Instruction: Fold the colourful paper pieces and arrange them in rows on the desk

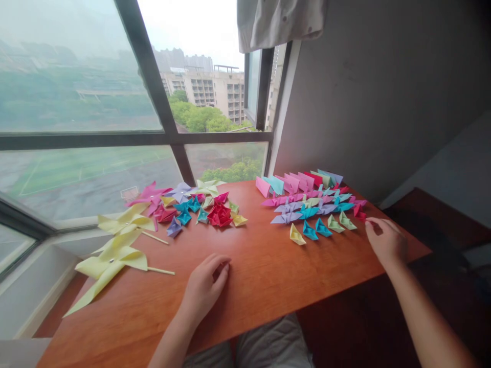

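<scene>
My left hand (207,283) lies half-curled on the bench (264,281), and my right hand (385,240), whether pinching I cannot tell, is beside the red folded paper (359,211), probably light, crushable, best held by edges.

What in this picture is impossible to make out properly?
All in the head view:
Left hand: its palm is hidden by the hand itself.
Right hand: too blurred to tell whether its fingertips touch the red paper piece.
Legs: partly hidden by the table, cut off by the bottom edge.
Curtain: top cut off.
</scene>
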Demonstrator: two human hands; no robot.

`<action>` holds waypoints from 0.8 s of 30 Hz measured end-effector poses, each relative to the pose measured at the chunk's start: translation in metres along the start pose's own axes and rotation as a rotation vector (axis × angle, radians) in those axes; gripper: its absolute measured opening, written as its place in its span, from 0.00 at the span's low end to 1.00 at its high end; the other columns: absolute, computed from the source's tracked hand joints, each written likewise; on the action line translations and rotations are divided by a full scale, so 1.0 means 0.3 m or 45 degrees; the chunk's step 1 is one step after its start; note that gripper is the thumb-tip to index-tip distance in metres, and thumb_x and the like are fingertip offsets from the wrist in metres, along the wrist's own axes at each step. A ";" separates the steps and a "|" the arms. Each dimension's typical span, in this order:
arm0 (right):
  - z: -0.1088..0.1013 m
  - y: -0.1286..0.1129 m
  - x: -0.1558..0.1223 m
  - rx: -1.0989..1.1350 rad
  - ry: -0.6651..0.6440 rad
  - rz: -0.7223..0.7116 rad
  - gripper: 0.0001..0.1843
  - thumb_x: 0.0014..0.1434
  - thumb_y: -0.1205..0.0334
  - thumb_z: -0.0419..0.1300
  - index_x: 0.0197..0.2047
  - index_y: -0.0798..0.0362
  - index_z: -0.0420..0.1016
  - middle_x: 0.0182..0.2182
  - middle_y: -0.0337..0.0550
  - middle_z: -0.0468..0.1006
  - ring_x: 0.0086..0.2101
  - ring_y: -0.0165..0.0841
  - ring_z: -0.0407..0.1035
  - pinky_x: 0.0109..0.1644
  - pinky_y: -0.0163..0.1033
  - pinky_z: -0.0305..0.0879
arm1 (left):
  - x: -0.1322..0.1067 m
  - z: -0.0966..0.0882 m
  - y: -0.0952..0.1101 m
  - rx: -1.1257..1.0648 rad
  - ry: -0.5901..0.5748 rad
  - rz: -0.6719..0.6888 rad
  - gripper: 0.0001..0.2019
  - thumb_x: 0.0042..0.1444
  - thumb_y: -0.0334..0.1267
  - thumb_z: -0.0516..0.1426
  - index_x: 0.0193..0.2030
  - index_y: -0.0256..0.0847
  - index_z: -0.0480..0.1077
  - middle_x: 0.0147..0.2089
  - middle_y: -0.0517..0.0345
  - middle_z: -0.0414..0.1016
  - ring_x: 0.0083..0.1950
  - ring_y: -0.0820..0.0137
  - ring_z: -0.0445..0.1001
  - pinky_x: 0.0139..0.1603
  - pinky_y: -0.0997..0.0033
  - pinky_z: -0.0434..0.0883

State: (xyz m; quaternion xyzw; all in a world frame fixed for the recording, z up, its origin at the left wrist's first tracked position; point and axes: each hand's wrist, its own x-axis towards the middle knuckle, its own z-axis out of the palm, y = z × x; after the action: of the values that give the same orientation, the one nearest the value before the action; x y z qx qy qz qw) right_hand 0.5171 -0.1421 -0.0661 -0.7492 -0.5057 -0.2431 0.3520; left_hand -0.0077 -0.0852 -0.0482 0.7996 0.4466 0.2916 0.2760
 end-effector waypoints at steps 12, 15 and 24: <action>0.091 0.115 -0.016 -0.031 -0.179 0.091 0.17 0.57 0.54 0.52 0.36 0.54 0.78 0.31 0.49 0.77 0.30 0.37 0.68 0.35 0.41 0.61 | 0.002 -0.004 0.004 -0.006 0.003 -0.006 0.09 0.63 0.36 0.52 0.42 0.42 0.73 0.39 0.54 0.76 0.38 0.66 0.74 0.41 0.68 0.70; 0.093 0.113 -0.023 -0.055 -0.153 0.109 0.16 0.57 0.55 0.52 0.36 0.54 0.78 0.31 0.49 0.77 0.30 0.37 0.67 0.34 0.41 0.60 | 0.001 -0.003 0.002 -0.008 0.002 0.002 0.09 0.63 0.37 0.51 0.42 0.42 0.73 0.40 0.54 0.76 0.39 0.66 0.74 0.41 0.68 0.70; 0.095 0.113 -0.024 -0.107 -0.164 0.158 0.15 0.55 0.57 0.54 0.38 0.53 0.79 0.33 0.48 0.78 0.31 0.37 0.68 0.32 0.40 0.59 | -0.003 0.001 -0.005 0.003 0.009 0.019 0.09 0.63 0.36 0.51 0.42 0.42 0.72 0.40 0.54 0.76 0.39 0.66 0.74 0.41 0.69 0.71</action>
State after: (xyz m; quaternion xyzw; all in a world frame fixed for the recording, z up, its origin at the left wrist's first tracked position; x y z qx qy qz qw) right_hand 0.5462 -0.1326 -0.0989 -0.8071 -0.4693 -0.1933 0.3015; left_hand -0.0087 -0.0853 -0.0497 0.8021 0.4420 0.2958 0.2715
